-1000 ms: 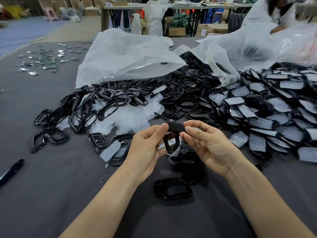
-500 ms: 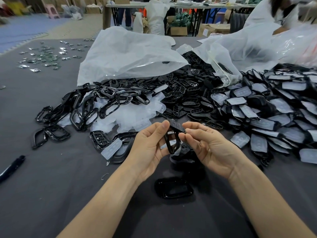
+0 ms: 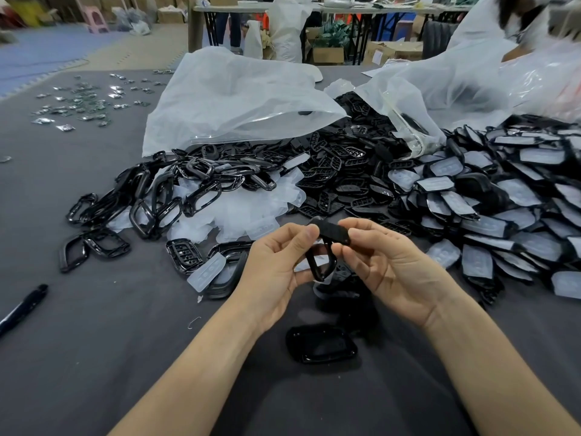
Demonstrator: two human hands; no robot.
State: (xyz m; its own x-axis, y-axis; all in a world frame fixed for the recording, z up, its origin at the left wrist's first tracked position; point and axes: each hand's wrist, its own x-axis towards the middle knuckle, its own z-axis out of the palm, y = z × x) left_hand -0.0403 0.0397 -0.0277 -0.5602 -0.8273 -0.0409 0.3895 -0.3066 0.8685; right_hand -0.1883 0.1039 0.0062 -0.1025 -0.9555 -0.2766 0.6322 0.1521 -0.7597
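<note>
Both hands are raised above the grey table [image 3: 94, 357], each holding small black plastic parts. My left hand [image 3: 276, 272] pinches a glossy black frame [image 3: 317, 267] that hangs on edge between the hands. My right hand [image 3: 393, 269] pinches a flat black insert [image 3: 333, 232] lying across the top of that frame. The two parts touch at the frame's upper end. A finished-looking black shell [image 3: 320, 344] lies flat on the table just below my hands.
A heap of black frames [image 3: 151, 202] lies to the left, grilled inserts [image 3: 339, 177] in the middle, film-covered parts [image 3: 503, 209] to the right. White plastic bags [image 3: 235, 99] lie behind. A black pen [image 3: 23, 308] rests at the left edge. Another person sits at the far right.
The insert in my right hand has tilted and settled flatter across the frame's top. Both hands stayed close together, shifting only slightly.
</note>
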